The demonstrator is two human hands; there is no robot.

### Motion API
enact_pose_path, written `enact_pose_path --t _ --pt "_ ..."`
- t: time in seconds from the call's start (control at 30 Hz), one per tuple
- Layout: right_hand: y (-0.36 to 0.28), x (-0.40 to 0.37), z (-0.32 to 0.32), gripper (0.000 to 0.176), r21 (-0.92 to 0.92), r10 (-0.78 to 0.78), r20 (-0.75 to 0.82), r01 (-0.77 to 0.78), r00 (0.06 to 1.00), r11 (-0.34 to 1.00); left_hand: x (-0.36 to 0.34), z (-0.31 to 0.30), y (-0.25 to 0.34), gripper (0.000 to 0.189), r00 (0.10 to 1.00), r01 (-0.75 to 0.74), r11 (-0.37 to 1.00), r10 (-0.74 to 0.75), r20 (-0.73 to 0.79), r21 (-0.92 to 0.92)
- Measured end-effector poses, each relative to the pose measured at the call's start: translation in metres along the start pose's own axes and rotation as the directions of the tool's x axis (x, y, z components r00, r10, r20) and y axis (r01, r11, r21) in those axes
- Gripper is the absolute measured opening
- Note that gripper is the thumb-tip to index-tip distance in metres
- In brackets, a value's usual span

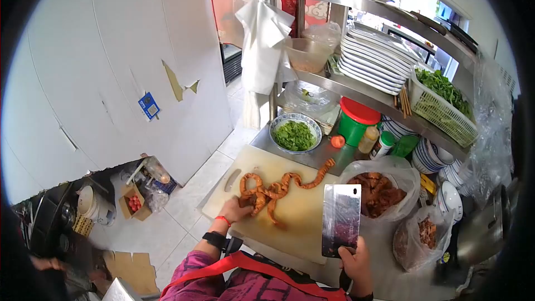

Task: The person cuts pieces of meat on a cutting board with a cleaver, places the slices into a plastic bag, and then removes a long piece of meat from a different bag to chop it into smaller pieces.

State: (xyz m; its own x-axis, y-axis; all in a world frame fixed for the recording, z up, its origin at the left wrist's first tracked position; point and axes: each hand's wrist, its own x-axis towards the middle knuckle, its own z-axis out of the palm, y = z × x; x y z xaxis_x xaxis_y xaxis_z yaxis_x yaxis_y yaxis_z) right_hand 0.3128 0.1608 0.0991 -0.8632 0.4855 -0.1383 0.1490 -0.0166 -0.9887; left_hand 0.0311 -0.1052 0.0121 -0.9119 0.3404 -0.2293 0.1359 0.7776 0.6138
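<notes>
Left hand: on the left part of the brown meat strip, which lies in loops at mid-frame on the cutting board. Your fingertips are hidden; can't tell if they're pinching or just pressing.

Right hand, lower right of centre: closed around the cleaver, handle mostly covered. Blade masks the board's right edge and some of the meat bag; blade height unclear.

Your sleeve and red strap cut off the board's near edge. Bare board between strip and blade; right side's crowded by bags.
</notes>
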Motion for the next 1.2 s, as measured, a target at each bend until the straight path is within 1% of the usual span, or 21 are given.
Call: enact_pose_path --t 0.03,0.1,0.13,0.2,0.27,0.3,0.33,0.37,0.43,0.57,0.63,0.67,0.73,0.8,0.83,0.9,0.93,0.97,1.03,1.1,1.2 --pt "-0.002 0.0 0.004 0.024 -0.001 -0.002 -0.002 0.002 1.0 1.0 -0.002 0.003 0.002 0.043 0.99 -0.13 0.989 0.133 -0.046 0.066" --pt "-0.004 -0.002 0.008 0.023 -0.109 -0.01 -0.034 0.007 0.999 0.994 -0.013 -0.018 0.035 0.035 0.979 -0.005 0.974 0.051 0.197 -0.227" --pt "-0.005 -0.003 0.01 0.023 -0.11 -0.009 -0.047 0.004 0.999 0.994 -0.013 -0.031 0.055 0.035 0.977 -0.012 0.974 0.06 0.206 -0.226" --pt "-0.003 -0.009 0.01 0.026 0.026 0.014 -0.107 -0.012 0.994 1.0 -0.006 -0.047 0.086 0.029 0.975 -0.166 0.898 0.211 0.069 -0.408" --pt "0.003 -0.013 0.005 0.028 0.028 0.025 -0.136 -0.021 0.99 0.999 0.029 -0.053 0.105 0.028 0.855 -0.512 0.833 0.517 -0.032 -0.211" --pt "0.005 -0.015 0.003 0.03 0.037 0.025 -0.158 -0.02 0.987 0.999 0.024 -0.064 0.137 0.027 0.899 -0.292 0.807 0.415 0.141 -0.513" --pt "0.005 -0.018 0.002 0.03 0.035 0.028 -0.173 -0.022 0.985 0.999 0.026 -0.072 0.162 0.022 0.875 -0.227 0.806 0.414 0.249 -0.546" --pt "0.006 -0.022 0.001 0.032 0.045 0.039 -0.2 -0.031 0.979 0.999 0.038 -0.063 0.171 0.022 0.867 -0.23 0.805 0.424 0.261 -0.546" --pt "0.007 -0.027 -0.001 0.035 0.057 0.052 -0.246 -0.04 0.968 0.998 0.076 -0.031 0.178 0.028 0.685 -0.63 0.636 0.726 0.067 -0.445" --pt "0.015 -0.038 -0.005 0.035 0.092 0.046 -0.305 -0.018 0.951 0.996 0.108 0.017 0.173 0.042 0.66 -0.702 0.635 0.75 0.041 -0.323" --pt "0.02 -0.041 -0.007 0.035 0.087 0.053 -0.325 -0.026 0.944 0.996 0.102 0.016 0.153 0.054 0.701 -0.69 0.639 0.707 -0.093 -0.341" --pt "0.022 -0.044 -0.008 0.035 0.092 0.056 -0.337 -0.026 0.94 0.995 0.098 0.005 0.141 0.057 0.783 -0.549 0.733 0.619 0.059 -0.402" --pt "0.022 -0.047 -0.008 0.035 0.096 0.062 -0.353 -0.03 0.934 0.995 0.116 0.004 0.096 0.052 0.788 -0.615 0.787 0.616 -0.002 0.049" --pt "0.015 -0.045 -0.008 0.035 0.051 0.116 -0.313 -0.105 0.943 0.993 0.128 0.005 0.048 0.036 0.843 -0.525 0.815 0.538 0.017 0.244" --pt "0.015 -0.042 -0.007 0.035 0.046 0.113 -0.305 -0.103 0.946 0.994 0.128 0.006 0.034 0.036 0.846 -0.519 0.819 0.533 0.01 0.243" --pt "0.015 -0.032 -0.002 0.029 -0.071 0.135 -0.292 -0.163 0.947 0.984 0.125 0.007 0.009 0.028 0.726 -0.684 0.666 0.662 0.187 0.299" --pt "0.013 -0.024 0.001 0.029 -0.074 0.133 -0.28 -0.159 0.951 0.984 0.116 0.011 0.005 0.024 0.785 -0.618 0.755 0.609 0.113 0.218" --pt "0.008 -0.014 0.005 0.027 -0.215 0.109 -0.234 -0.161 0.966 0.963 0.107 0.016 0.001 0.022 0.837 -0.546 0.828 0.545 0.045 0.126" --pt "0.002 0.004 0.013 0.024 -0.36 0.089 -0.174 -0.148 0.981 0.921 0.095 0.009 -0.003 0.021 0.827 -0.554 0.804 0.56 0.036 0.214" --pt "-0.002 0.019 0.027 0.022 -0.389 0.023 -0.098 -0.059 0.995 0.919 0.066 -0.015 0.007 0.023 0.945 -0.326 0.854 0.289 0.151 0.405" --pt "-0.017 0.035 0.044 0.023 -0.412 0.028 -0.019 -0.034 0.999 0.911 0.055 -0.031 -0.025 0.026 0.977 -0.209 0.917 0.18 0.114 0.339"
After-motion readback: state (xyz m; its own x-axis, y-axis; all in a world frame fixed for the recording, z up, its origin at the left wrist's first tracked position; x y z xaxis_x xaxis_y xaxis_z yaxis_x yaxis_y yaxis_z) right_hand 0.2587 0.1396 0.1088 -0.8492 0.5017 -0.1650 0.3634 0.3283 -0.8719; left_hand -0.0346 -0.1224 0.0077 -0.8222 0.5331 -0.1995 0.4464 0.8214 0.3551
